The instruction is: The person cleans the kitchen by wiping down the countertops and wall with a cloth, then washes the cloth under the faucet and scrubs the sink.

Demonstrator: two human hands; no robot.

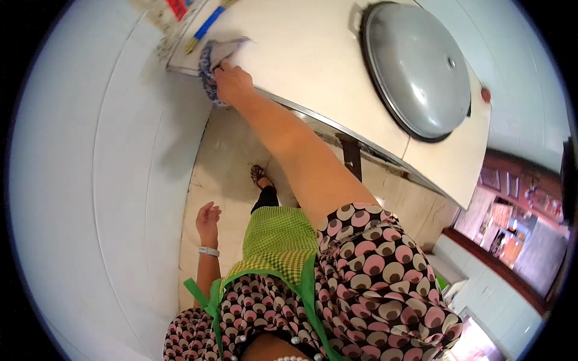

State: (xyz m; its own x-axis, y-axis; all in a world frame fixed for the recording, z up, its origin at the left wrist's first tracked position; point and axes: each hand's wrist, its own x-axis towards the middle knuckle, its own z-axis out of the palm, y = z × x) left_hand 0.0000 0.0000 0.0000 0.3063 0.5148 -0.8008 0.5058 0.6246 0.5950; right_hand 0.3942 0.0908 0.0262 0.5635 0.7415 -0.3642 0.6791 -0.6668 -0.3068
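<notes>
My right hand reaches out to the far left corner of the pale tabletop. Its fingers are closed on a crumpled cloth with a blue-and-white patterned edge, which lies partly on the top and hangs over the side. Just beyond the cloth is a brush with a blue handle, lying on the table. My left hand, with a light band on the wrist, hangs low near the wall. It holds nothing, and its fingers are loosely bent and a little apart.
A large pan with a domed metal lid stands on the right part of the tabletop. The pale wall runs close along my left. Under the table's metal edge a dark leg shows. An opening with shelves beyond lies at the right.
</notes>
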